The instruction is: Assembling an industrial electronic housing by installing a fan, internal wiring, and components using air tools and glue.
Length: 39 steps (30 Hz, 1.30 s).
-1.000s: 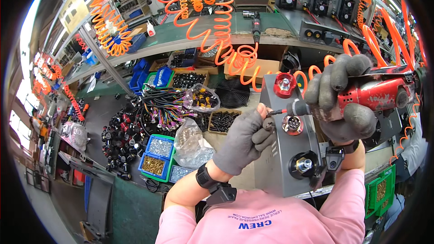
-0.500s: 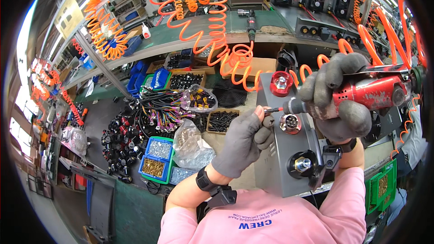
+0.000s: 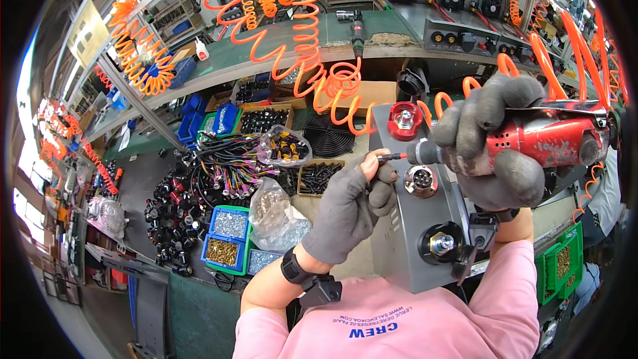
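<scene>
My right hand [image 3: 495, 136], in a grey glove, is wrapped round a red air screwdriver [image 3: 545, 141] with worn paint. Its thin bit [image 3: 397, 156] points left over a grey metal panel [image 3: 405, 252]. My left hand [image 3: 345, 206], gloved with a bare thumb tip, pinches at the bit's end; what small piece lies between the fingers is too hidden to name. On the panel sit a red terminal [image 3: 404, 119], a round metal multi-pin socket [image 3: 421, 181] just below the bit, and a black terminal [image 3: 441, 242] nearest me.
Left of the panel are blue screw bins [image 3: 226, 250], a clear plastic bag [image 3: 272, 216], bundled cables [image 3: 232, 163] and a pile of black knob-like parts [image 3: 176, 216]. Orange coiled hoses [image 3: 306, 40] hang overhead. Another air tool [image 3: 357, 36] rests on the shelf. A green bin [image 3: 559, 262] stands right.
The whole view has shifted slightly, so the bench and panel appear further left. Both hands keep their holds, with the bit still at my left fingertips.
</scene>
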Motion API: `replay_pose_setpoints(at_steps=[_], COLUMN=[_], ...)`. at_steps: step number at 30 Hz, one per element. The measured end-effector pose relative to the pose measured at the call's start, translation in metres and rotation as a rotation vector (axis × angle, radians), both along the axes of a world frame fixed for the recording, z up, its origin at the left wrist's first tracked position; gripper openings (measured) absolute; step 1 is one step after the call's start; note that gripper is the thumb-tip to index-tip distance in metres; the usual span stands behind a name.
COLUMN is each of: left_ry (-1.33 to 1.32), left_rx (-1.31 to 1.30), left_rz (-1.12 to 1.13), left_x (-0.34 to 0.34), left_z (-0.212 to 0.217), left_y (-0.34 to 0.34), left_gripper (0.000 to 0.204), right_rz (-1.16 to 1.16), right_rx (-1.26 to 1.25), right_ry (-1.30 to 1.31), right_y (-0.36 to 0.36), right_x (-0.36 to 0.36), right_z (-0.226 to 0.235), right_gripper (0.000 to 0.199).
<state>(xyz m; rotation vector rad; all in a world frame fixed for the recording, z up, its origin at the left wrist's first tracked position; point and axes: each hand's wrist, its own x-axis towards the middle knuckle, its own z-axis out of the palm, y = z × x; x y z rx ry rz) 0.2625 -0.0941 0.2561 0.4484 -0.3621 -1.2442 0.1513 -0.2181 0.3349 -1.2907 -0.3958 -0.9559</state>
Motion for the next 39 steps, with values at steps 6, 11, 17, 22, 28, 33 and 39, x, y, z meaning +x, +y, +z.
replay_pose_setpoints(at_steps=[6,11,17,22,28,33,39], left_ry=[-0.079,-0.228,-0.711,-1.477,-1.812,-1.911,-1.829], left_rx=[-0.003,0.041,0.253,0.155,0.029,0.032,0.000], left_rz=[-0.024,-0.012,0.157,0.243,0.287,0.218,0.200], left_x=[0.006,0.010,0.008,0.012,0.015,0.018,0.016], left_z=[0.000,-0.001,0.014,0.021,0.031,0.038,0.036], left_y=[-0.004,-0.002,-0.001,-0.007,-0.014,-0.012,-0.014], left_gripper=[0.016,0.017,0.041,0.042,0.039,0.036,0.032], right_rz=[-0.045,-0.028,-0.045,-0.103,-0.275,-0.317,-0.132], right_rx=[0.026,-0.047,-0.015,0.087,0.119,0.104,0.086], right_ry=[-0.069,-0.174,-0.146,0.066,0.336,0.407,0.543], right_y=[0.006,-0.001,-0.009,-0.011,-0.003,0.000,-0.012], right_x=[0.001,0.005,-0.003,-0.023,-0.030,-0.031,-0.031], right_z=[-0.002,-0.005,0.013,0.039,0.044,0.042,0.049], right_gripper=[0.054,0.056,0.056,0.056,0.060,0.059,0.060])
